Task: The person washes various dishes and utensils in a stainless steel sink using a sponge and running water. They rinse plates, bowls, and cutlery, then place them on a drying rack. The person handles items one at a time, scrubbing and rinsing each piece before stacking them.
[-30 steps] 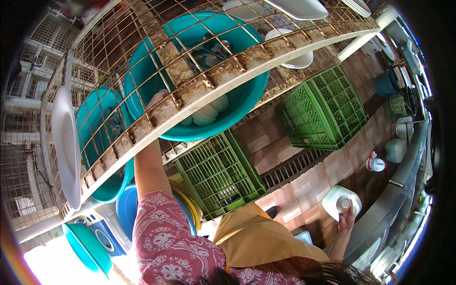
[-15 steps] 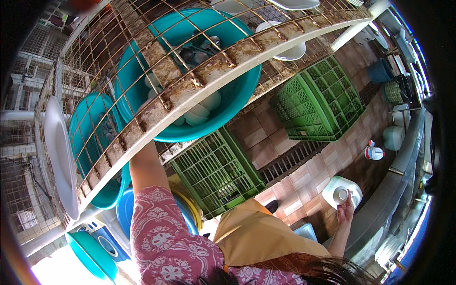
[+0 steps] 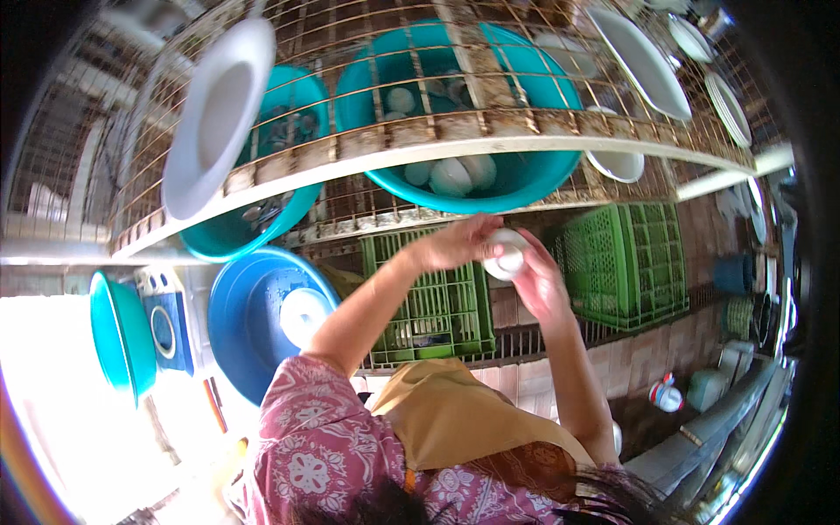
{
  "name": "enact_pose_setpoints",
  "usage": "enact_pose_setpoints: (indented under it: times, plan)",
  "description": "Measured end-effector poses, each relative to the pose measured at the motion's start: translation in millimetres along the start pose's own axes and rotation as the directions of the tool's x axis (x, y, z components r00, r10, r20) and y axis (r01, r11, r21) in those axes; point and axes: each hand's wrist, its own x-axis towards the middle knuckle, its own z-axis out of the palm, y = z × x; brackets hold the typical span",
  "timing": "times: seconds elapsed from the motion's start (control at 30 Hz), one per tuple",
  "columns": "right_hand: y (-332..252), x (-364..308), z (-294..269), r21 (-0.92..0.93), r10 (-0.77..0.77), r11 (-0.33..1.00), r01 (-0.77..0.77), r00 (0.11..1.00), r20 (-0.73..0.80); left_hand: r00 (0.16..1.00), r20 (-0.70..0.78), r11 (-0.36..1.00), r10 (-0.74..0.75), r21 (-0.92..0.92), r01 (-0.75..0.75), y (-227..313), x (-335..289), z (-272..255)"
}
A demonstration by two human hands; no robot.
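Note:
In front of me, just below the shelf edge, my right hand (image 3: 542,284) grips a small white cup (image 3: 506,264), its fingers closed round the side. From the left, my left hand (image 3: 453,244) meets the same cup, fingers and thumb closed at its rim. Whether a second piece is nested there I cannot tell. Just beyond the hands, a large teal basin (image 3: 525,185) on the rusty wire rack holds several white cups or bowls (image 3: 451,177) and some metal pieces.
A smaller teal basin (image 3: 206,241) with cutlery and a white oval dish (image 3: 214,114) are at left on the rack (image 3: 604,144). Below stand a blue tub (image 3: 241,324) and green crates (image 3: 429,302) (image 3: 612,262). A metal counter edge (image 3: 700,437) runs along the right.
My left hand has come out of the large teal basin to the cup. My right hand has brought the cup up from the lower right. The view has turned leftward.

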Motion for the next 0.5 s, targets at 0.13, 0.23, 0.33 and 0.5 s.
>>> enact_pose_setpoints:
  times: [0.13,0.23,0.33,0.5]
  plan:
    - [42,59,67,-0.325,0.167,0.933,-0.153,0.986,0.017,0.905,-0.426,0.912,0.011,-0.368,-0.184,-17,-70,-34]
    - [56,54,98,-0.552,0.113,0.831,-0.068,0.993,0.047,0.508,-0.86,0.999,0.045,0.048,-0.007,-28,-135,-146]
    - [49,36,80,-0.591,0.174,0.805,-0.049,0.972,0.156,-0.055,-0.945,0.859,0.323,0.268,0.436,-78,-208,-265]
    - [16,-23,-20,-0.735,0.255,0.639,-0.226,0.964,-0.075,0.191,-0.966,0.398,0.173,0.246,0.884,-145,-255,-358]
